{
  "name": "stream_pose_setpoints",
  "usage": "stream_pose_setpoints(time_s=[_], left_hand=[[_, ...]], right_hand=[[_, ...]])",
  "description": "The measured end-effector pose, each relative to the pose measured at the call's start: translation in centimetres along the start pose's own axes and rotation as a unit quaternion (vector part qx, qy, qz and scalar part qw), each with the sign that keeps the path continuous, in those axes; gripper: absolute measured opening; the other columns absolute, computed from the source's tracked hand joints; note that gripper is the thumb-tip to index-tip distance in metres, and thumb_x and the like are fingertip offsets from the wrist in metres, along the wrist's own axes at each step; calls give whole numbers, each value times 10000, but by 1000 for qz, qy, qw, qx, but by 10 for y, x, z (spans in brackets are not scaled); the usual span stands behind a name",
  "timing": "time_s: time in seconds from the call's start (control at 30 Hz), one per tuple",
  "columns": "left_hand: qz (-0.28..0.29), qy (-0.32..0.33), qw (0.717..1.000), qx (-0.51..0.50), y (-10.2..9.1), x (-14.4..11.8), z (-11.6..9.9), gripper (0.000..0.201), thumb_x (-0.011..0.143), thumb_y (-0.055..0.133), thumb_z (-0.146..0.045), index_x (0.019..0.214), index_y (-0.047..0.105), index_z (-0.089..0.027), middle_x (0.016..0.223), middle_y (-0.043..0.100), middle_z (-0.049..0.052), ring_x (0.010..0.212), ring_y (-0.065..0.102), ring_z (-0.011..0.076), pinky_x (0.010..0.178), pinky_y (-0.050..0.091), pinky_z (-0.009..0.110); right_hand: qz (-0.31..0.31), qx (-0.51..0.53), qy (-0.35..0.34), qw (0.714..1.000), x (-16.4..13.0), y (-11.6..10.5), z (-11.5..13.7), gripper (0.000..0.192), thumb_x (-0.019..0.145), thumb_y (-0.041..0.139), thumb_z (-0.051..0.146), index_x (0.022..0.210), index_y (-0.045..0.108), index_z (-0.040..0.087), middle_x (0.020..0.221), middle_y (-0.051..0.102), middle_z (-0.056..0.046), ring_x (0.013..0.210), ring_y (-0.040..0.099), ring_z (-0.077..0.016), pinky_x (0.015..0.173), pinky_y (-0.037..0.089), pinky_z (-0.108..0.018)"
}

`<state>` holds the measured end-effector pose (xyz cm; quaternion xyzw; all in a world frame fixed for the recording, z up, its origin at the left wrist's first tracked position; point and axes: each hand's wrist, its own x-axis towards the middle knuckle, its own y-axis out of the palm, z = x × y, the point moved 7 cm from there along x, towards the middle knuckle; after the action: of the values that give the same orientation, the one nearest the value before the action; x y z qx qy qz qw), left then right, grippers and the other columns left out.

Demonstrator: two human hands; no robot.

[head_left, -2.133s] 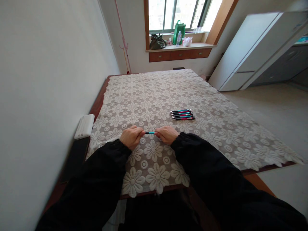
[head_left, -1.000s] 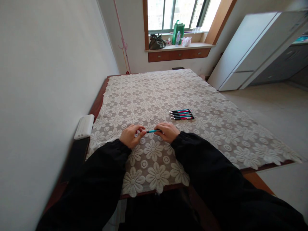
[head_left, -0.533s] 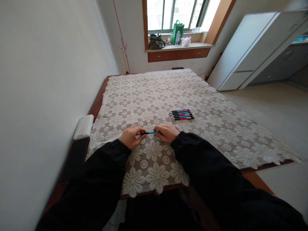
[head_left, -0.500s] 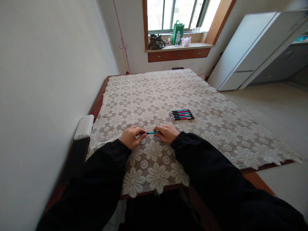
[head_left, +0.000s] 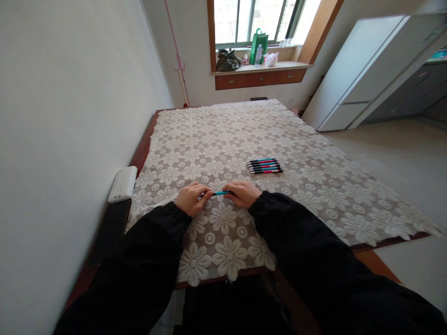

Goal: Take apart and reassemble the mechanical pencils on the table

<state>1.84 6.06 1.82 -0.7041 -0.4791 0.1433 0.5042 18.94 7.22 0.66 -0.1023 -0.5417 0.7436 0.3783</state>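
A blue and black pen (head_left: 220, 192) lies level between my two hands, just above the near part of the tablecloth. My left hand (head_left: 193, 198) pinches its left end between thumb and fingers. At the other end, my right hand (head_left: 243, 193) is closed on the dark tip. Only the blue middle of the pen shows fully; both ends are partly covered by fingers. Beyond my right hand, several pens (head_left: 264, 166) in black, blue and red lie side by side in a row.
A flower-patterned lace tablecloth (head_left: 223, 137) covers the table. At the left edge, by the wall, a white box-shaped device (head_left: 123, 184) sits beside a flat black object (head_left: 111, 228). Farther off are a window sill with bags (head_left: 228, 60) and a white fridge (head_left: 363, 70).
Both hands stay nearly in place, still gripping the pen. Slightly more of its blue part shows between the fingers. The view has shifted very slightly.
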Motion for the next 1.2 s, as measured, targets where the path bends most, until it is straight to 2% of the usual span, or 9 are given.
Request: stream_pose_setpoints(time_s=[0.07, 0.13, 0.23, 0.33, 0.47, 0.6, 0.93, 1.07, 1.2], left_hand=[[-12, 14, 999, -26, -2, 0, -3, 257, 937, 644, -416, 1100, 704, -226, 941, 747, 33, 839, 618, 192, 780, 501, 329], [-15, 27, 999, -41, -3, 0, -5, 238, 909, 690, -397, 1080, 702, -232, 951, 748, 28, 852, 626, 190, 784, 508, 323], [-8, 30, 999, -34, 0, 0, -5, 159, 953, 628, -351, 989, 721, -228, 894, 750, 31, 848, 633, 189, 775, 503, 319], [12, 29, 999, -17, 3, 0, -4, 227, 994, 547, -342, 1012, 741, -225, 846, 749, 40, 828, 637, 193, 777, 493, 332], [35, 30, 999, -20, 7, 0, -3, 308, 1032, 461, -346, 1122, 735, -237, 791, 739, 32, 818, 642, 196, 797, 488, 342], [38, 22, 999, -18, 8, 0, -2, 318, 1036, 442, -349, 1096, 731, -230, 755, 721, 29, 809, 644, 201, 808, 489, 346], [-33, -17, 999, -12, -3, 1, 4, 252, 997, 463, -223, 1100, 692, -216, 973, 726, 52, 966, 634, 215, 886, 508, 356], [-12, 4, 1000, 8, 1, 0, 3, 351, 959, 445, -132, 1180, 693, -247, 986, 708, 48, 971, 611, 219, 895, 500, 362], [6, 4, 999, 38, 5, 0, 6, 370, 960, 451, -138, 1204, 700, -261, 1026, 698, 57, 1000, 594, 235, 918, 489, 385]], right_hand=[[-3, -1, 3, 1000, 0, 0, -1, 152, 985, 599, 310, 1050, 682, 200, 925, 734, -65, 840, 648, -193, 742, 413, -278], [1, -2, 6, 1000, 0, 0, -1, 154, 981, 603, 313, 1054, 681, 203, 934, 737, -65, 845, 651, -195, 743, 411, -278], [18, -7, 13, 1000, 0, 1, 1, 175, 987, 597, 336, 1059, 681, 200, 944, 742, -67, 837, 655, -196, 731, 404, -280], [30, -12, 17, 999, 0, 0, 4, 231, 1014, 553, 386, 1052, 681, 198, 909, 740, -62, 799, 651, -191, 711, 393, -282], [5, 5, -7, 1000, 1, -3, 7, 236, 1050, 466, 310, 1014, 668, 194, 926, 727, -67, 832, 642, -185, 754, 407, -286], [-24, 1, -35, 999, 1, -5, 7, 134, 1016, 526, 256, 1032, 641, 190, 983, 700, -80, 911, 620, -204, 814, 413, -306], [-78, -18, 69, 994, 0, -14, -12, 100, 951, 568, 168, 1024, 625, 206, 1038, 686, -70, 1013, 581, -234, 879, 398, -352], [-77, -33, 105, 991, -1, -13, -21, 132, 937, 566, 144, 1020, 642, 213, 1054, 684, -69, 1025, 567, -244, 883, 404, -365], [-71, -56, 138, 986, -2, -15, -23, 132, 935, 580, 146, 1021, 658, 210, 1068, 686, -74, 1055, 559, -258, 891, 399, -387]])
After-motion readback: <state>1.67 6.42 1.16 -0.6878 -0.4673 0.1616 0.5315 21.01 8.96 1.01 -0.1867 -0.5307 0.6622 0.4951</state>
